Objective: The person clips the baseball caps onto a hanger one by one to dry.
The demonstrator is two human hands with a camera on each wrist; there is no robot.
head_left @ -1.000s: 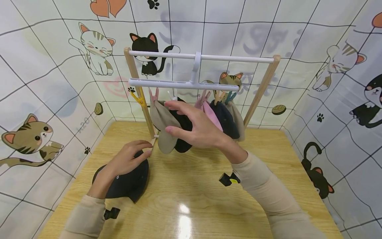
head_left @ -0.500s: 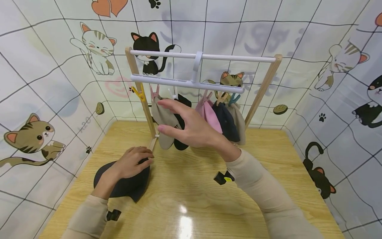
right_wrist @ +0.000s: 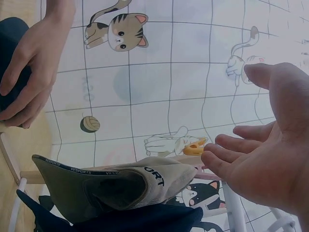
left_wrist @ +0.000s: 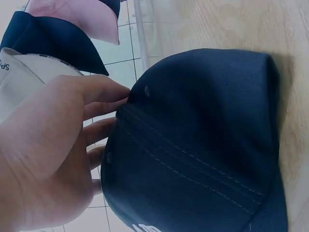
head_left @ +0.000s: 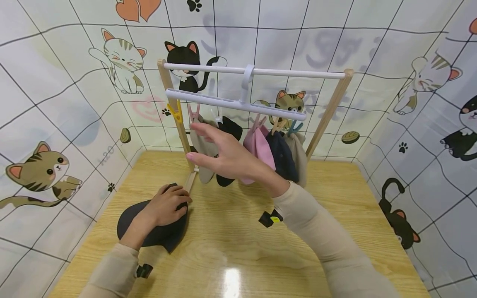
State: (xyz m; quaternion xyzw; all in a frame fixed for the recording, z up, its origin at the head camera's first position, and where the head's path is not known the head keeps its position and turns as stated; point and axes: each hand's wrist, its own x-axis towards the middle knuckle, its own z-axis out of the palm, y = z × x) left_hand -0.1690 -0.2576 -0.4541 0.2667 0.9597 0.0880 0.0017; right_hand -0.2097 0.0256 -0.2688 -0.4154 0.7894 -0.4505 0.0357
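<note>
A dark cap point(head_left: 165, 235) lies on the table at the left, small white lettering showing at its edge in the left wrist view. My left hand point(head_left: 167, 206) rests over its crown, fingertips and thumb right at the cloth. My right hand point(head_left: 232, 158) is in the air with thumb and fingers spread, holding nothing. Behind it a grey-beige cap point(head_left: 205, 174) and a black cap point(head_left: 232, 129) hang from clips on a white hanger point(head_left: 208, 99). The right hand partly hides both. Farther right hang a pink cap point(head_left: 263, 150), a navy cap point(head_left: 282, 159) and another beige cap point(head_left: 299, 159).
The hanger hooks over the white bar point(head_left: 298, 73) of a wooden-legged stand. A yellow clip point(head_left: 177, 112) at the hanger's left end carries no cap. Beneath is the wooden table point(head_left: 223, 231), with cat-printed sheeting point(head_left: 89, 136) around it.
My left hand has settled lower onto the dark cap's crown. The right hand has moved a little left, staying spread. The hanger has tilted, left end up, and its caps have swung slightly.
</note>
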